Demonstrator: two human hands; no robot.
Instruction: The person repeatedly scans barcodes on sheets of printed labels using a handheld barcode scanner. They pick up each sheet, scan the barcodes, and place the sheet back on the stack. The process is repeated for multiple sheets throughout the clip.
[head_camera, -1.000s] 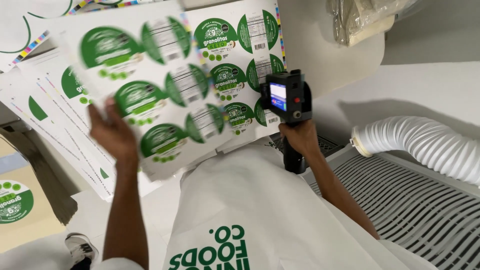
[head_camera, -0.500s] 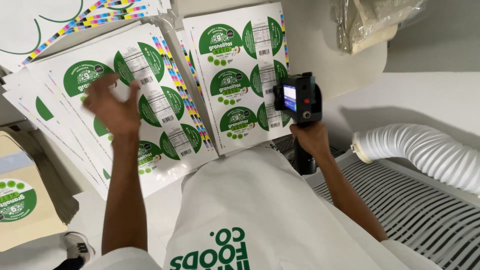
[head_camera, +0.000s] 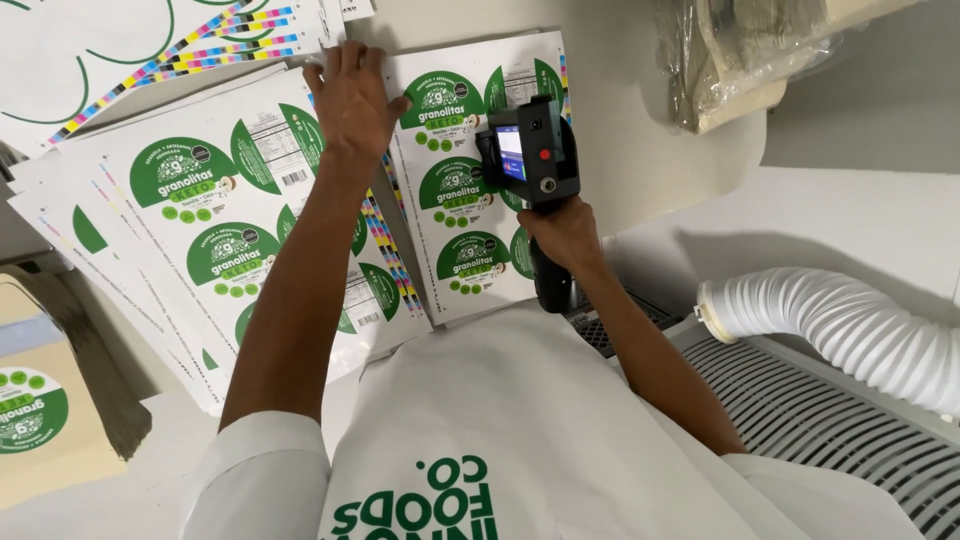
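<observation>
Sheets of printed labels cover the white table (head_camera: 640, 150) below the person. Right hand (head_camera: 565, 235) is closed around the grip of a black handheld printer (head_camera: 530, 150), which stands upright over the right-hand label sheet (head_camera: 470, 180); the printer's head, with its small lit screen and red button, sits above the hand and rests against the sheet's right edge, over the green round labels there. That sheet lies flat, with 3 green circles in a column down its left half.

Left hand (head_camera: 352, 95) is spread flat, fingers wide and holding nothing, pressing down at the top where the right-hand sheet meets the fanned stack of label sheets (head_camera: 200, 230) to its left. The 2 hands are near each other, the printer just to the right of the left hand and slightly lower.

A strip of colour bars (head_camera: 390, 250) runs along the stack's edge under the left forearm. A white ribbed hose (head_camera: 840, 325) lies to the right, above a slatted grey surface (head_camera: 830, 430). A brown cardboard piece (head_camera: 45, 420) with a green label sits at the lower left.
</observation>
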